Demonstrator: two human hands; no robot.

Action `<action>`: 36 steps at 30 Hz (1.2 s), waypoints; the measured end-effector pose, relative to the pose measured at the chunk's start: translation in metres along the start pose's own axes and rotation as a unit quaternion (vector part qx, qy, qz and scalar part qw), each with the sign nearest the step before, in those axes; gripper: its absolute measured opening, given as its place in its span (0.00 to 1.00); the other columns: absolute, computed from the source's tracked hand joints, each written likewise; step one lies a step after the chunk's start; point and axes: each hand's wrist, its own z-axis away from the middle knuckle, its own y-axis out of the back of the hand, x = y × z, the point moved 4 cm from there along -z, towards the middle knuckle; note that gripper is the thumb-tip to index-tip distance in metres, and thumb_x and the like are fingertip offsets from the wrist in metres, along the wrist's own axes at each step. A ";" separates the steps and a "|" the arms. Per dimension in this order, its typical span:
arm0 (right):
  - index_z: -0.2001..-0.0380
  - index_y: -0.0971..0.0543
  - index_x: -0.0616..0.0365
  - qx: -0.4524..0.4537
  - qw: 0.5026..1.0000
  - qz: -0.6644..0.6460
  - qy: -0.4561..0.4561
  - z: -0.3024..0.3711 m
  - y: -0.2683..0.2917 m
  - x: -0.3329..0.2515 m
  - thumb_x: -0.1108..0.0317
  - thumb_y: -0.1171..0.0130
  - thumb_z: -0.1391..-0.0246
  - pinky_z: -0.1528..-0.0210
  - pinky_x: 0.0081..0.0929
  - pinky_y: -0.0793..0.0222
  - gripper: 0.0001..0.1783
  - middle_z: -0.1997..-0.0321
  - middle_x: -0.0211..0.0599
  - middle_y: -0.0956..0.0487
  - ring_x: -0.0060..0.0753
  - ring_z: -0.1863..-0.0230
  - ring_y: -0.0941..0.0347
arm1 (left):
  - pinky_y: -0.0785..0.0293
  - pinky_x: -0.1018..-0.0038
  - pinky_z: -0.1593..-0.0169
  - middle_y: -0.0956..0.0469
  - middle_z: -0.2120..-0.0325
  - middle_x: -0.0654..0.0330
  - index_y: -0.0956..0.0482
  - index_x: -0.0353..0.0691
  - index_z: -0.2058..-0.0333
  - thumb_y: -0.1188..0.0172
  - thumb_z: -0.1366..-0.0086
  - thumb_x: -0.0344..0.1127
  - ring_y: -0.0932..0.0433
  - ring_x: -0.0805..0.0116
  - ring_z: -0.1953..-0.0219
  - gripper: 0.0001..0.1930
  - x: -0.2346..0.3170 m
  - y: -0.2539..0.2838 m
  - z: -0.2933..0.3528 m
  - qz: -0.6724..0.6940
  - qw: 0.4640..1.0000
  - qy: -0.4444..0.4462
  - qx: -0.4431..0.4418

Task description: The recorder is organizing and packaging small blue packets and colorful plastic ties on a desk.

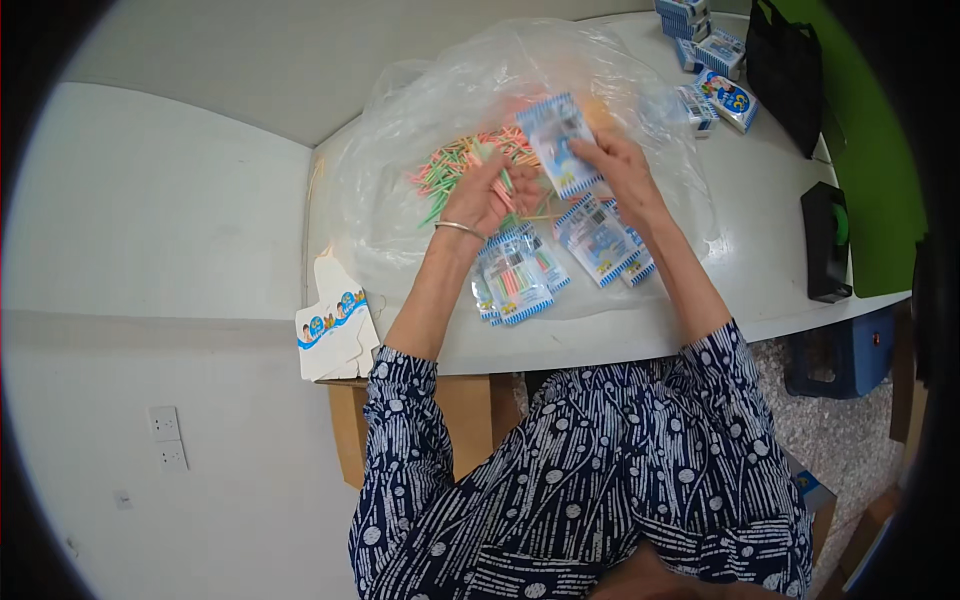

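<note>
My left hand point(482, 200), with a bangle at its wrist, is closed around a few thin pink and green sticks point(504, 190). Just beyond it lies a heap of the same short coloured sticks point(445, 172) on a clear plastic bag point(400, 110). Between the thumb and fingers of my right hand point(622, 170) is a flat blue-and-white packet point(557, 143), held up beside the left hand. Below the hands, a pile of packets with sticks showing inside point(520, 282) lies on the left. Another pile of packets point(600, 240) sits under my right wrist.
A folded white carton point(335, 330) stands at the white table's point(450, 345) left edge. Small boxes point(718, 52), a black bag point(785, 75) and a tape dispenser point(825, 240) are at the right, beside a green panel point(880, 170). A blue stool point(845, 355) stands on the floor.
</note>
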 end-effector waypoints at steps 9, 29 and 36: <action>0.68 0.19 0.61 -0.144 0.978 -0.004 -0.150 0.044 -0.007 0.022 0.62 0.41 0.46 0.72 0.10 0.37 0.12 0.73 0.24 0.21 0.09 0.74 0.31 | 0.25 0.63 0.53 0.25 0.59 0.45 0.29 0.40 0.66 0.53 0.32 0.44 0.24 0.55 0.56 0.13 0.042 -0.037 0.011 -0.052 0.968 -0.245 0.000; 0.65 0.19 0.63 -0.180 0.974 0.053 -0.130 0.055 -0.012 0.009 0.62 0.42 0.45 0.68 0.10 0.38 0.14 0.72 0.22 0.23 0.08 0.71 0.33 | 0.26 0.75 0.56 0.24 0.58 0.50 0.27 0.25 0.55 0.57 0.31 0.47 0.23 0.67 0.57 0.25 0.011 -0.070 0.042 -0.261 0.933 -0.246 0.025; 0.68 0.18 0.64 -0.189 0.970 0.117 -0.099 0.053 -0.008 0.018 0.62 0.43 0.44 0.55 0.14 0.38 0.14 0.73 0.22 0.24 0.11 0.71 0.35 | 0.31 0.75 0.51 0.24 0.56 0.52 0.26 0.30 0.54 0.56 0.31 0.44 0.26 0.70 0.55 0.21 0.012 -0.077 0.050 -0.374 0.897 -0.231 0.048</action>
